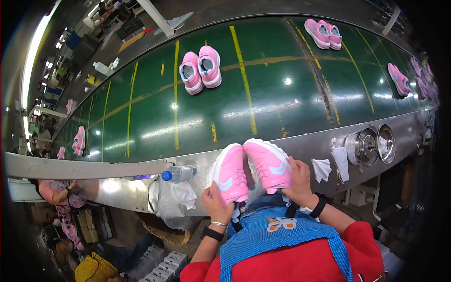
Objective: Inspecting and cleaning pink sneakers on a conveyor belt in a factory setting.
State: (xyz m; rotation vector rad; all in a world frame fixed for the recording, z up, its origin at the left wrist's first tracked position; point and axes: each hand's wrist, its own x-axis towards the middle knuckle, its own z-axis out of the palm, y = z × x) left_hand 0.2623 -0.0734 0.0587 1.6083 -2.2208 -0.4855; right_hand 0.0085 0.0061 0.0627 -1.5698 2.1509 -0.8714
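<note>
Green conveyor belt (282, 108) curves past — pink sneaker pairs (200, 70) riding it. At its steel edge, left hand (217, 204) wraps the left pink sneaker (230, 174), right hand (297, 181) clasps the right pink sneaker (268, 164) — fingers curled tight, soles outward, a water bottle (177, 174) just beside.

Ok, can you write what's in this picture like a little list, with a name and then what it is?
left hand: grips left pink shoe
right hand: grips right pink shoe
shoes: side by side, touching at the top, over the metal ledge
behind: green conveyor belt with a pink pair standing on it
beside left shoe: water bottle lying on its side
clothes: blue apron, red sleeves
</note>
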